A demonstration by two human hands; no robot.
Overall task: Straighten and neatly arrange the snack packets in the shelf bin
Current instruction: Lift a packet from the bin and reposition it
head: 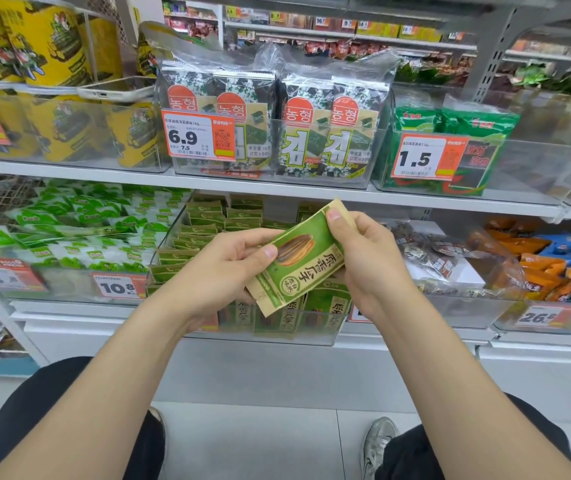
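Both hands grasp one green snack packet (298, 252), tilted, above the front edge of the clear shelf bin (260, 336): left hand (221, 268) pinching its lower end, right hand (363, 251) its upper end.

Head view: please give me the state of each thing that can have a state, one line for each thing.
Green packet: held tilted above the bin, by both hands.
Left hand: closed on the packet's lower left part.
Right hand: closed on the packet's upper right end.
Bin: holds rows of similar packets, mostly upright.
Phone: lying flat on the upper bin's edge.
Seaweed packs: standing upright.
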